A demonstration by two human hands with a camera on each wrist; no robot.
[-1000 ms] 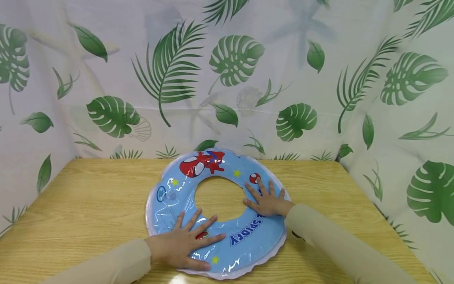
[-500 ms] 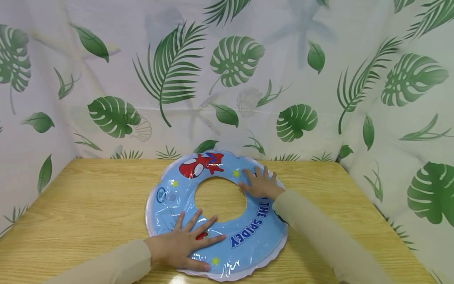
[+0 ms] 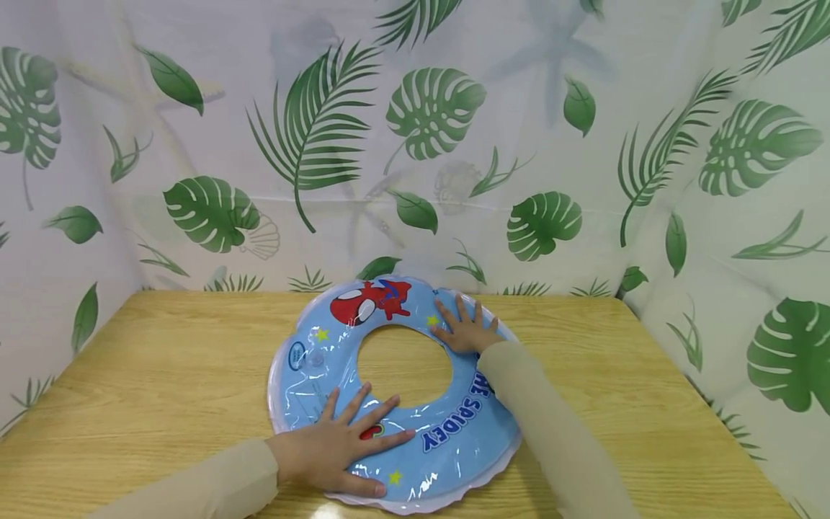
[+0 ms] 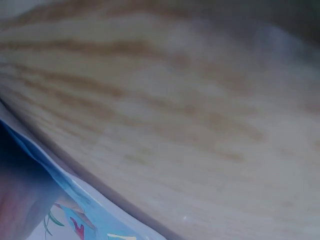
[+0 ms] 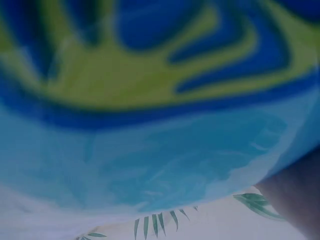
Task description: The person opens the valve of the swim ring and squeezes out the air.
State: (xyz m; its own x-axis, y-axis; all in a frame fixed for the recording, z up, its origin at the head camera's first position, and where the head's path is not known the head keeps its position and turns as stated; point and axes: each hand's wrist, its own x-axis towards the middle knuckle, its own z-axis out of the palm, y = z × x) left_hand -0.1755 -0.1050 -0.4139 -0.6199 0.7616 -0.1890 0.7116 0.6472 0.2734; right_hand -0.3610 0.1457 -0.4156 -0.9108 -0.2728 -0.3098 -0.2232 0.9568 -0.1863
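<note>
A light blue inflatable swim ring (image 3: pixel 447 468) with a red cartoon figure, yellow stars and "THE SPIDEY" lettering lies on the wooden table, its seam edge wavy. My left hand (image 3: pixel 337 443) rests on the ring's near left part, fingers spread and straight. On the far right part lies my right hand (image 3: pixel 467 330), fingers spread, its sleeve crossing over the lettering. A small clear valve (image 3: pixel 315 358) sits on the ring's left side. In the right wrist view the swim ring (image 5: pixel 200 160) fills most of the picture; in the left wrist view only its edge (image 4: pixel 100 205) shows.
The wooden table (image 3: pixel 175 360) spreads around the ring and shows through its centre hole. A white curtain (image 3: pixel 447 238) printed with green leaves hangs behind the table and along both sides.
My right hand has moved away from me and slightly left along the ring, from its right side to its far right part. The left hand has stayed in place on the ring.
</note>
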